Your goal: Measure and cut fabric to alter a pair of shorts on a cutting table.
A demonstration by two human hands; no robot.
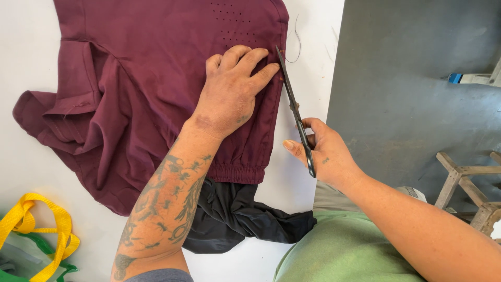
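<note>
We have the maroon garment (pixel 156 78) flat on the white counter (pixel 21 62), upper centre. Left hand (pixel 229 94) presses it down near its 3 o'clock edge, fingers spread, not gripping. Right hand (pixel 323 154) has its grip clamped on scissors (pixel 295 109), tips at 12 o'clock, touching the seam edge. We judge trimming there as just begun; no cut visible. Black cloth (pixel 240 219) lies under the hem at 6 o'clock.
</note>
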